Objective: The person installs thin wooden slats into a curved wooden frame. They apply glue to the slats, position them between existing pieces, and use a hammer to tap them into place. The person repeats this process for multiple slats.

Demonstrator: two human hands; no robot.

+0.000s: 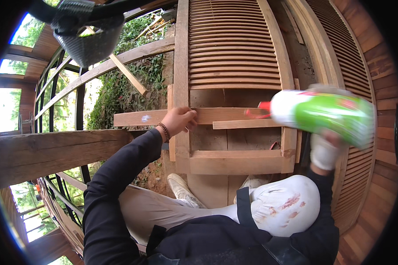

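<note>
A long grooved wooden slat (139,118) lies across a louvred wooden frame (182,53), its left end sticking out past the frame. My left hand (177,120) grips this slat over the frame's left side, fingers curled at its edges. My right hand (326,148), white-gloved with fingers partly bare, holds a glue bottle (329,114) on its side above the frame's right side. The white and green bottle is smeared by motion. Its red nozzle (258,110) points left, over the slat's right part. A plain wooden strip (246,125) lies just below the slat.
Fitted slats (232,44) fill the frame's far part. A second louvred panel (358,185) stands along the right. At left a thick timber beam (62,152) comes close to my left arm. Beyond it, a loose stick (129,76) leans over plants. My shoe (183,190) is near the frame's bottom rail.
</note>
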